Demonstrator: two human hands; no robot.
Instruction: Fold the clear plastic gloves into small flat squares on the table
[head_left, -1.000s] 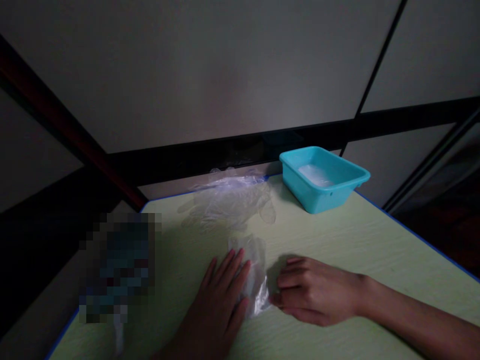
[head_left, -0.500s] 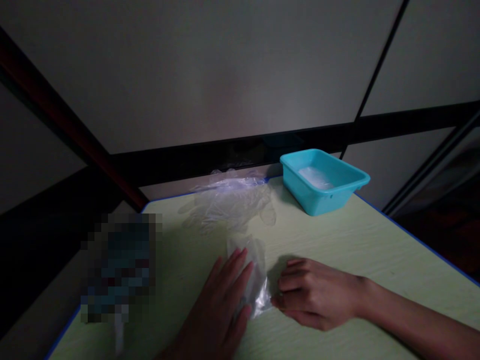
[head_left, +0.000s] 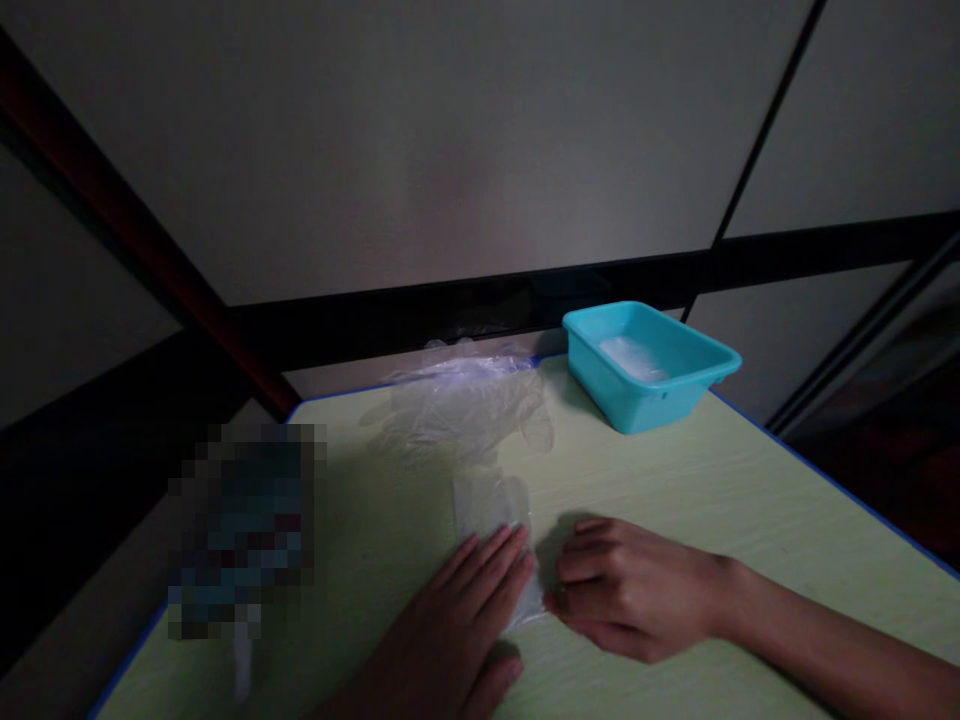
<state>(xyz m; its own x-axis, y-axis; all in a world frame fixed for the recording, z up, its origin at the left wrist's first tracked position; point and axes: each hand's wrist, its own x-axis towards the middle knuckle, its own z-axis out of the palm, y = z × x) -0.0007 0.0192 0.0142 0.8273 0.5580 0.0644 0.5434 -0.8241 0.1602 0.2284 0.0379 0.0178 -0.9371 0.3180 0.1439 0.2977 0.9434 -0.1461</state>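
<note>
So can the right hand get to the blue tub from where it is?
Probably yes: the right hand is on the tub's side of the table, and I see only tabletop between it and the blue tub. Its fingertips are at the clear plastic's corner, though.

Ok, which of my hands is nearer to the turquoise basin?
Right. Your right hand is on the near side of the basin, apart from it; your left hand is farther off to the left, fingers on the clear plastic.
</note>
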